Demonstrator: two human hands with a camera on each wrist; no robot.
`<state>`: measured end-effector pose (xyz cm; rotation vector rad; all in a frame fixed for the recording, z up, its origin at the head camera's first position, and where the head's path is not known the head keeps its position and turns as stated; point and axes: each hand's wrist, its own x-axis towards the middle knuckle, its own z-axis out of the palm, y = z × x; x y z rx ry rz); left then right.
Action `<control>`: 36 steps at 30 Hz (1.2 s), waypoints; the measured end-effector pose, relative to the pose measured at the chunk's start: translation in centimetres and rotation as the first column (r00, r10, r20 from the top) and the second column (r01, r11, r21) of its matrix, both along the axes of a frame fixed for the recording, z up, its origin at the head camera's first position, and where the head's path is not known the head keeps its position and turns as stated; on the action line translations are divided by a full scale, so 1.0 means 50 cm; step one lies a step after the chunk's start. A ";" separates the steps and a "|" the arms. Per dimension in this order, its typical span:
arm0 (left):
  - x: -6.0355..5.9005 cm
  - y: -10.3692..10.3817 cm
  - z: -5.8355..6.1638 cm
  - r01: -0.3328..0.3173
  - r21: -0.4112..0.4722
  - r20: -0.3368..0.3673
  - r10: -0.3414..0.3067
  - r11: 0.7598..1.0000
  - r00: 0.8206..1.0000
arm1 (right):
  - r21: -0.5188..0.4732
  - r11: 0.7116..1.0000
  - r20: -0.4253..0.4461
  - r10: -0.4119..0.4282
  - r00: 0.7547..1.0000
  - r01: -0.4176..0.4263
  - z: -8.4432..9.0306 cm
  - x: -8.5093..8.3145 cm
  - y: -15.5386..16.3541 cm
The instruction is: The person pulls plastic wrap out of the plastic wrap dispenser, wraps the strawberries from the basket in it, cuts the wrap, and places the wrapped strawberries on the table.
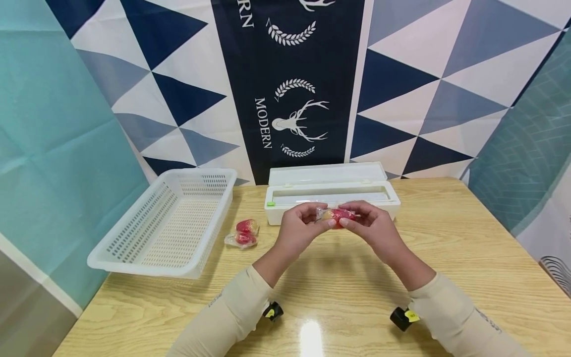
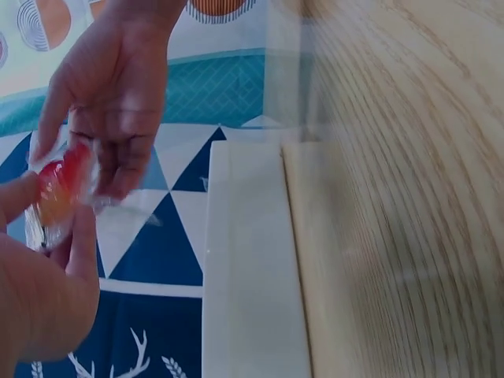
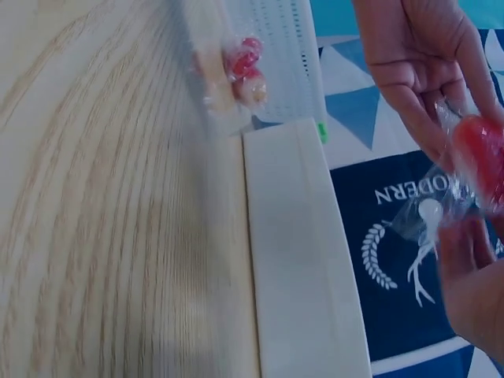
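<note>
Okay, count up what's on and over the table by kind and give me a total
Wrapped fruit: 2, one held in both hands, one lying by the basket
Basket: 1
Wrap dispenser box: 1
Total: 4

Head view: from above and behind the near edge of the counter (image 1: 446,258), facing the far backdrop. Left wrist view: close beside the left hand (image 2: 39,307), looking right across the counter. Right wrist view: close beside the right hand (image 3: 472,291), looking left. All three share the white dispenser box (image 1: 332,198) and the wrapped fruit (image 1: 339,215).
</note>
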<state>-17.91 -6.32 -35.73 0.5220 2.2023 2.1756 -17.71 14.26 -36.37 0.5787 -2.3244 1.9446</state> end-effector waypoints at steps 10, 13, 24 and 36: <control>-0.016 -0.029 0.000 0.154 0.103 0.061 -0.161 0.983 0.985 | -0.090 0.981 0.076 0.179 0.981 -0.172 -0.002 -0.010 0.017; -0.018 -0.028 -0.004 0.081 0.068 0.062 -0.086 0.994 0.994 | -0.046 0.996 0.083 0.079 0.993 -0.076 0.002 -0.007 0.010; -0.022 -0.014 -0.023 -0.099 -0.076 0.042 0.102 0.992 0.994 | 0.055 0.997 0.086 -0.067 0.994 0.063 0.002 -0.002 -0.010; -0.051 -0.028 -0.048 0.082 0.025 0.116 -0.085 0.996 0.990 | -0.083 0.996 0.250 -0.009 0.968 0.031 0.006 -0.008 0.000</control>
